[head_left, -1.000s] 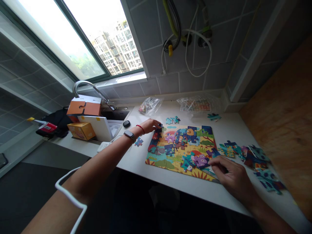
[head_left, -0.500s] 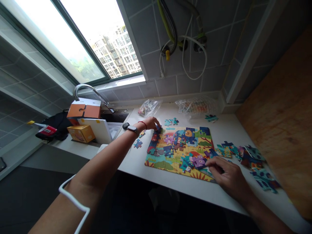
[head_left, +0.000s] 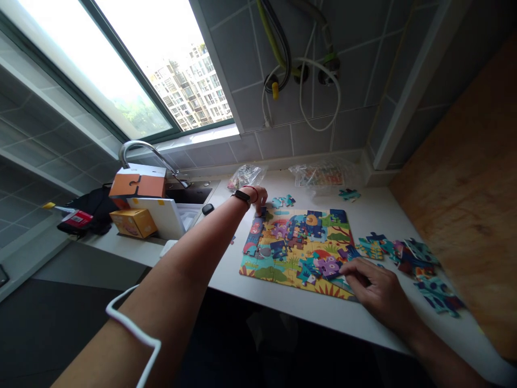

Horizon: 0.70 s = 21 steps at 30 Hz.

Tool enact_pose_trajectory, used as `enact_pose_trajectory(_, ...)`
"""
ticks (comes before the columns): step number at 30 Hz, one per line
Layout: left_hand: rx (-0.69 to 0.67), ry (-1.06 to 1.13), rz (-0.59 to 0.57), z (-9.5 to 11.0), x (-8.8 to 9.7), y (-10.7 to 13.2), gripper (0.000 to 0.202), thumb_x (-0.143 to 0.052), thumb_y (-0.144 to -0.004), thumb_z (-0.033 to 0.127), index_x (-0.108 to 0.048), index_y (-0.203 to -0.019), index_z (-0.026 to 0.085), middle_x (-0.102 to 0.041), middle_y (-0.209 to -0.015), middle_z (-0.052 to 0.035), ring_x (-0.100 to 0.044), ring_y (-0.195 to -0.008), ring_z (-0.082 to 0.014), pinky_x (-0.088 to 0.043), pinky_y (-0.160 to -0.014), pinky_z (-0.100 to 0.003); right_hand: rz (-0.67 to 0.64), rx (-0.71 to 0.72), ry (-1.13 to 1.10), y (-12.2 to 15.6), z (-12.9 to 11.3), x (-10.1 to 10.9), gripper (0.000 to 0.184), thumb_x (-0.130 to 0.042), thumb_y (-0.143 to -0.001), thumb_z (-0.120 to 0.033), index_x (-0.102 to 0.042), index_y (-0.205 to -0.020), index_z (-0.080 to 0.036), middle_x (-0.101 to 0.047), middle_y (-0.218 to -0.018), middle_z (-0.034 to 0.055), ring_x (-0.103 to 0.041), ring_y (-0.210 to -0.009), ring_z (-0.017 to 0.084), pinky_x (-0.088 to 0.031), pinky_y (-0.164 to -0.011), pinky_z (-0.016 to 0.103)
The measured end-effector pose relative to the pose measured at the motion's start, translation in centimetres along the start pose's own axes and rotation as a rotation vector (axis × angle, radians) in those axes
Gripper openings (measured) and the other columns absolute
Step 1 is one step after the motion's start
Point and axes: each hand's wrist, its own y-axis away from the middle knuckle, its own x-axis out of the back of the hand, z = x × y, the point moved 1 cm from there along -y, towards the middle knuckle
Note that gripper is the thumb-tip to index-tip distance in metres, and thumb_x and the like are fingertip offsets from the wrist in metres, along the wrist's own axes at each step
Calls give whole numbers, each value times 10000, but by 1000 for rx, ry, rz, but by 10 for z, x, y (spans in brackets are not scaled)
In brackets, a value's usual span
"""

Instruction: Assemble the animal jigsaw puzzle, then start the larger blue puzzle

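Note:
A colourful jigsaw puzzle (head_left: 269,274) lies on the white counter, with several loose pieces resting on top of it. At its far left corner, my left hand (head_left: 258,198) points its fingers down, closed on a dark blue puzzle piece (head_left: 262,212); the fingertips are partly hidden. My right hand (head_left: 375,285) rests at the puzzle's near right side, thumb and forefinger pinched at the edge of a purple puzzle piece (head_left: 328,267). Beside that purple piece lies a teal puzzle piece (head_left: 308,271).
Loose pieces (head_left: 418,258) are heaped to the right, with teal pieces (head_left: 284,201) behind the puzzle. Clear plastic bags (head_left: 248,177) lie near the wall. A sink with a faucet (head_left: 149,148), an orange box (head_left: 137,185) and a yellow box (head_left: 133,222) stand left.
My left hand has turned more upright over the far left corner, its wrist moving right and away from me. The left-edge pieces look more closely lined up. My right hand stays put.

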Motion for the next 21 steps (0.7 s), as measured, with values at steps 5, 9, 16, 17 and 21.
enact_pose_trajectory(5, 37, -96, -283, 17, 7, -18, 345, -1014, -354, 185, -741, -566, 189, -698, -578, -11, -695, -734, -225, -545, -784, -267, 10, 18, 5, 0, 1, 0, 192, -566, -905, -239, -720, -792, -263, -742, -755, 4, -708, -664, 183, -544, -636, 270)
enact_pose_trajectory(9, 22, -123, -330, 24, 10, -19, 304, -994, -411, 237, -779, -624, 213, -755, -693, -45, -720, -840, -284, -557, -838, -330, 13, 30, 9, 1, 2, 0, 182, -572, -907, -232, -714, -797, -258, -735, -749, -1, -709, -672, 179, -540, -635, 268)
enact_pose_trajectory(16, -9, -174, -358, 30, 13, -18, 339, -992, -353, 189, -761, -599, 220, -747, -682, -24, -705, -813, -268, -541, -824, -326, 12, 31, 12, 1, 3, -1, 180, -569, -915, -237, -718, -819, -263, -751, -779, 2, -726, -704, 187, -553, -670, 279)
enact_pose_trajectory(17, -14, -176, -362, 30, 13, -19, 341, -994, -343, 183, -752, -580, 218, -741, -664, -23, -702, -802, -263, -539, -817, -321, 14, 31, 13, 1, 3, -1, 180, -569, -915, -240, -720, -820, -264, -751, -778, 4, -725, -702, 189, -552, -667, 279)
enact_pose_trajectory(21, -24, -177, -350, 28, 12, -20, 347, -1013, -345, 245, -751, -572, 222, -718, -608, -11, -690, -750, -238, -536, -774, -298, 10, 26, 18, 1, 3, 0, 188, -566, -915, -233, -718, -808, -260, -743, -763, 1, -717, -685, 183, -546, -651, 274)
